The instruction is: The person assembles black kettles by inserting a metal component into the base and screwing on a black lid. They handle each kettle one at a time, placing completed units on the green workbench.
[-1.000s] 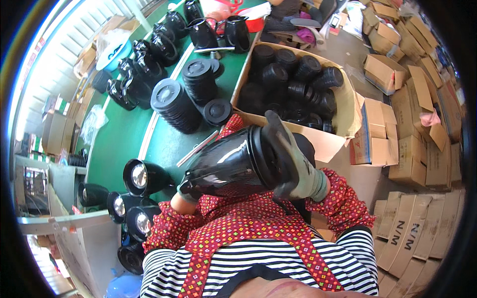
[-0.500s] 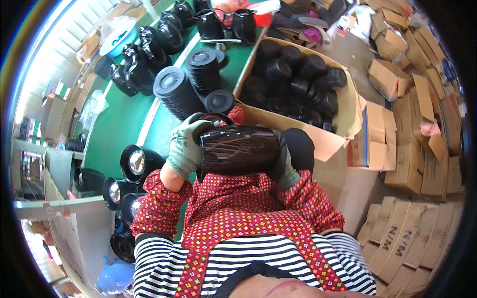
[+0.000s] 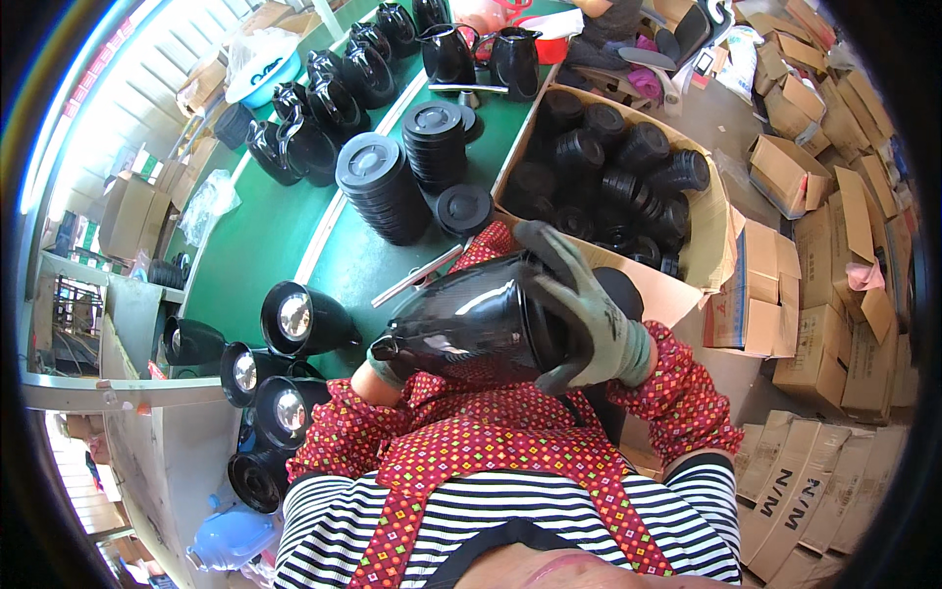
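Observation:
A glossy black jug (image 3: 456, 319) lies on its side in front of my chest, its spout end to the left and its round base to the right. My right hand (image 3: 589, 319), in a grey-green glove, is wrapped round the base end with its fingers spread over the rim. My left hand (image 3: 386, 367), gloved too, supports the spout end from beneath; most of its fingers are hidden by the jug. Just beyond the jug, a thin metal bar (image 3: 417, 276) shows at the table's edge. Stacked black ribbed discs (image 3: 383, 187) stand nearby on the green table (image 3: 260, 240).
Several upright black jugs (image 3: 334, 98) line the far table. More jugs with silvery insides (image 3: 294, 319) lie at the near left. An open carton (image 3: 721, 231) of black round parts stands to the right, with cardboard boxes (image 3: 819, 344) beyond. A blue basin (image 3: 263, 83) sits far left.
The jug has tilted and its spout end now points lower left. My right hand has come up over the base end; my left hand has gone from the top to underneath.

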`<move>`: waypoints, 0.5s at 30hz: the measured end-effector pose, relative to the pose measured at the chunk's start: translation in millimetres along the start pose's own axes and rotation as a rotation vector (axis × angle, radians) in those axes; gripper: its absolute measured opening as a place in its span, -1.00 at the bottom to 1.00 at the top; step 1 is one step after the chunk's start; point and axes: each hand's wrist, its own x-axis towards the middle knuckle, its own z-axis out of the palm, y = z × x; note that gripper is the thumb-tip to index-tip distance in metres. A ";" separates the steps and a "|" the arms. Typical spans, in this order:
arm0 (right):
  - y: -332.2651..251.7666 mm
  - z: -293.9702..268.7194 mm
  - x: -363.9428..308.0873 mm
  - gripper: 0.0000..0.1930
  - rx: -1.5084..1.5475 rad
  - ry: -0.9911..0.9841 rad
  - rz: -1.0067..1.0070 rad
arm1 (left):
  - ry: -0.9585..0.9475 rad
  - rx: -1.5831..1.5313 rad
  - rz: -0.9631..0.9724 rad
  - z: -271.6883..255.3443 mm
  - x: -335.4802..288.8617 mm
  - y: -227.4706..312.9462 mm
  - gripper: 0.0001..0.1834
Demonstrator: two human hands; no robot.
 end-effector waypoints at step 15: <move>22.9 77.9 -47.2 -0.43 0.339 0.672 0.303 | 0.243 -0.142 -0.066 -41.3 -26.4 17.9 -0.48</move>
